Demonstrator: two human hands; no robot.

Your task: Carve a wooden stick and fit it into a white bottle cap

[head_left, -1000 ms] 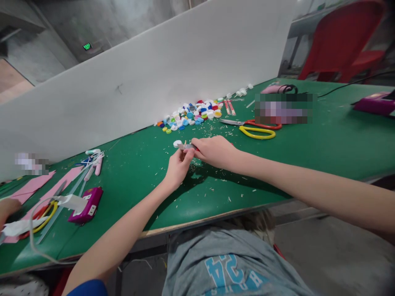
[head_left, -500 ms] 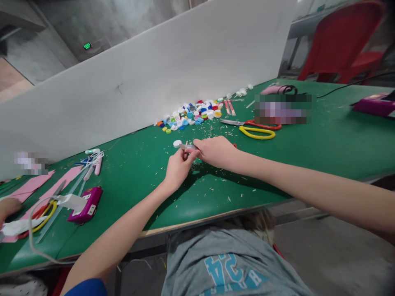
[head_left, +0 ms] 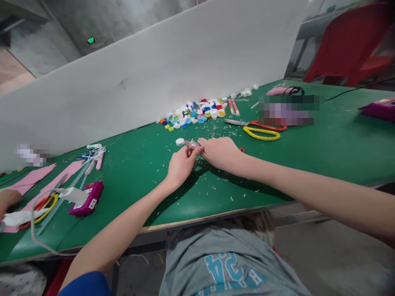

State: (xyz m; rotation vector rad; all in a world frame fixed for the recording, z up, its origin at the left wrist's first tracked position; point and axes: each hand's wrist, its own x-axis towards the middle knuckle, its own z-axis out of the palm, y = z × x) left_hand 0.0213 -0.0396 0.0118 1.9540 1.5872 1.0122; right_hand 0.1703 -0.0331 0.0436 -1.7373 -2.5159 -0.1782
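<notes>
A person's right hand (head_left: 219, 153) grips a bladed tool (head_left: 192, 144), apparently a knife, above a green surface (head_left: 126, 181) strewn with pale shavings (head_left: 219, 130), while the left hand (head_left: 181, 165) pinches closed beside the blade, its contents too small to make out; a white cap (head_left: 180, 142) lies near the tip, with scissors (head_left: 247, 123) and piled colored caps (head_left: 197, 112) beyond
</notes>
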